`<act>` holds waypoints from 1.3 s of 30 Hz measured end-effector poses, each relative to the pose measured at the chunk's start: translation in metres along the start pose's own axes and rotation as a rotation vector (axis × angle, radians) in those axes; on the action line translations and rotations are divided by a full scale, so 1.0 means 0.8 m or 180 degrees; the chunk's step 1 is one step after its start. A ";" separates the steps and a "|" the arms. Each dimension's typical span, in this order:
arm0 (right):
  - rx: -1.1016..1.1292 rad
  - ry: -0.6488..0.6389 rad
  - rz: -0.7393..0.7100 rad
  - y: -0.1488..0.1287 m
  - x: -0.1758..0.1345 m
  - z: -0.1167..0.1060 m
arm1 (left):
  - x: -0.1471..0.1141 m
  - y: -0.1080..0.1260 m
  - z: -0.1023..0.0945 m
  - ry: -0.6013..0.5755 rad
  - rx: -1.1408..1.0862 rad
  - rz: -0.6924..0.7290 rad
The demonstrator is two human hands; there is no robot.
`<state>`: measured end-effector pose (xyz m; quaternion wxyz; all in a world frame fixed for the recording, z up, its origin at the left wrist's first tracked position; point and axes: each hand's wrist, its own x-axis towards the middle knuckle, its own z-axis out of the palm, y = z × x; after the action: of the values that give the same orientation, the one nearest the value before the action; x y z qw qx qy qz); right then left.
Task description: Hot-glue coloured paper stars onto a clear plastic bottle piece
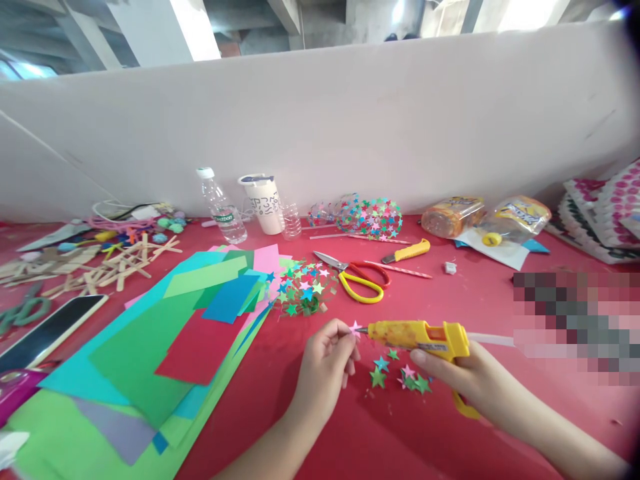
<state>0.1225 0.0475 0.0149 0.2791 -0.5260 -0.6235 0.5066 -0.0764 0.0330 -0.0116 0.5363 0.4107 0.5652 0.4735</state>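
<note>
Pinched in the fingertips of my left hand [327,363] is a small pink paper star [355,329]. My right hand [473,377] is wrapped round the handle of a yellow hot glue gun [417,337], whose nozzle points left and meets the star, or nearly so. A clear glue stick [490,339] sticks out of the gun's back. Below the gun lie several loose paper stars [377,378] in green, blue and pink. Just beyond my left hand stands a clear plastic piece covered with coloured stars [303,287].
Coloured paper sheets [145,353] cover the left side. Scissors [363,283], a yellow utility knife [407,251] and a star-covered bottle [373,217] lie behind my hands. A water bottle [225,213], a white cup [267,210], and plastic bottles [453,217] line the wall. Wooden sticks [120,267] and a phone [55,330] are far left.
</note>
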 end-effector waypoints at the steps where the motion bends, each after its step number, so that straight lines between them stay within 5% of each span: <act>1: -0.0015 0.0014 0.0022 0.000 0.000 0.000 | 0.000 0.000 0.000 -0.0003 -0.0004 0.0011; 39: -0.0062 -0.0209 -0.0054 -0.004 0.002 -0.004 | -0.004 0.006 0.003 0.0011 0.0024 0.0046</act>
<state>0.1241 0.0504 0.0184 0.2576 -0.5065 -0.6416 0.5151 -0.0738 0.0308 -0.0061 0.5304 0.4160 0.5649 0.4759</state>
